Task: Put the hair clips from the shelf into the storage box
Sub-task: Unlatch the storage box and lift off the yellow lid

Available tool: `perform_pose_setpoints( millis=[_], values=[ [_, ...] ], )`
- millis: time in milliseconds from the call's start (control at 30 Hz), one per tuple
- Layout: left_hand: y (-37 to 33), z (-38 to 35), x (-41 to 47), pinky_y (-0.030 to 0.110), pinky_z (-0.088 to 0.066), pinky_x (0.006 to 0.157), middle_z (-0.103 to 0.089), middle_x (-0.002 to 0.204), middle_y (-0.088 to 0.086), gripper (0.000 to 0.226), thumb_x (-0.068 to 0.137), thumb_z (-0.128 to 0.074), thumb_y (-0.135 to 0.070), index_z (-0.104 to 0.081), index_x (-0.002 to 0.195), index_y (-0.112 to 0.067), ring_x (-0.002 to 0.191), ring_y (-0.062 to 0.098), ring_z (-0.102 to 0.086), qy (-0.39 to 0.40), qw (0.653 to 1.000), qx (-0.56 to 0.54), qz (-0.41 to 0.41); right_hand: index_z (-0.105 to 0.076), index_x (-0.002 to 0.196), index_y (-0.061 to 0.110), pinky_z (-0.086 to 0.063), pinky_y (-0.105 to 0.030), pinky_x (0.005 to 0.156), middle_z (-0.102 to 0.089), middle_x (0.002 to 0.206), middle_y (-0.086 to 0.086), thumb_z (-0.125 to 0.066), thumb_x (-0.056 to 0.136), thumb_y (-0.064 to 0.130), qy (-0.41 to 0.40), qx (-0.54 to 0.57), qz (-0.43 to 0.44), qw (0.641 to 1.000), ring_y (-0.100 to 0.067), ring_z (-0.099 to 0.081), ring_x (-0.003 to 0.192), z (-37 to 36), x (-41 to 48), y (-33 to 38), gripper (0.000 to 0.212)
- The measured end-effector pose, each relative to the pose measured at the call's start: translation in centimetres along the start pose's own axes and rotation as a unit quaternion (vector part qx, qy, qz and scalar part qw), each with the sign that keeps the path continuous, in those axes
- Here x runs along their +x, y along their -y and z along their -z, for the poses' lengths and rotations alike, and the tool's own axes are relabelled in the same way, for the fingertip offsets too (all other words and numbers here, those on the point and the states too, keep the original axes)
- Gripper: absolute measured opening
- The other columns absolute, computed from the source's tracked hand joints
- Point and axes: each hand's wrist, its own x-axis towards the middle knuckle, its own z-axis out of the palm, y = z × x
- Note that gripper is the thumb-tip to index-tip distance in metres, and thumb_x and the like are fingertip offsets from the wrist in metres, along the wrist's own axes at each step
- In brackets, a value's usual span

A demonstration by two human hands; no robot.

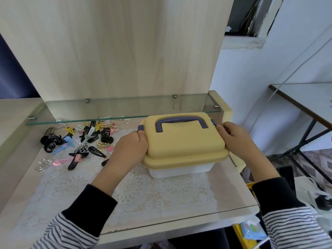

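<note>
Fingers (142,139) of left hand (128,150) and right hand (235,139) gripped the storage box (181,141) at nine and three o'clock, hair clips (80,141) heaped at its ten o'clock.

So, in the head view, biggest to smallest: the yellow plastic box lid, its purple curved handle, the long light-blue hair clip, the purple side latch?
1. yellow plastic box lid
2. purple curved handle
3. long light-blue hair clip
4. purple side latch, partly covered, so this last place is unsure

yellow lid (185,141) hides the storage box (179,171) interior; clips (126,120) under the glass shelf (125,106) blur.
</note>
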Motion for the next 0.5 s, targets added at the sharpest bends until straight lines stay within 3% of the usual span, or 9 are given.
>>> perform_pose_setpoints(
  millis=[200, 267, 367, 500],
  values=[
    [-0.5, 0.1, 0.0, 0.032, -0.034, 0.069, -0.056, 0.081, 0.008, 0.043, 0.104, -0.023, -0.029, -0.055, 0.087, -0.006, 0.083, 0.026, -0.053, 0.002, 0.999, -0.029, 0.027, -0.053, 0.079, -0.005, -0.028, -0.029, 0.054, -0.044, 0.061, -0.007, -0.037, 0.100, 0.026, 0.026, 0.005, 0.015, 1.000, -0.016, -0.036, 0.057, 0.0, -0.1, 0.1, 0.040],
    [0.2, 0.0, 0.2, 0.034, -0.043, 0.068, -0.057, 0.081, 0.010, 0.035, 0.101, -0.026, -0.022, -0.052, 0.082, -0.008, 0.081, 0.026, -0.057, 0.019, 0.995, -0.068, 0.075, -0.054, 0.081, -0.004, -0.028, -0.029, 0.055, -0.045, 0.062, -0.008, -0.037, 0.100, 0.026, 0.031, 0.020, 0.012, 0.999, -0.016, -0.037, 0.058, 0.0, -0.1, -0.1, 0.040],
    [1.6, -0.5, 0.1, 0.048, -0.052, 0.086, -0.061, 0.092, 0.016, 0.029, 0.097, -0.029, -0.020, -0.053, 0.085, -0.010, 0.092, 0.034, -0.062, 0.054, 0.978, -0.155, 0.129, -0.055, 0.082, -0.003, -0.030, -0.030, 0.056, -0.047, 0.063, -0.008, -0.036, 0.100, 0.027, 0.036, 0.020, 0.011, 0.999, -0.017, -0.038, 0.059, -0.1, -0.1, -0.2, 0.040],
    [2.2, -1.4, -0.2, 0.055, -0.053, 0.085, -0.061, 0.096, 0.020, 0.029, 0.098, -0.030, -0.022, -0.053, 0.088, -0.007, 0.093, 0.034, -0.061, 0.057, 0.954, -0.246, 0.161, -0.056, 0.086, 0.003, -0.031, -0.028, 0.057, -0.048, 0.067, -0.003, -0.038, 0.099, 0.029, 0.034, 0.052, -0.011, 0.998, -0.016, -0.041, 0.062, -0.3, 0.2, 0.0, 0.035]
  ],
)
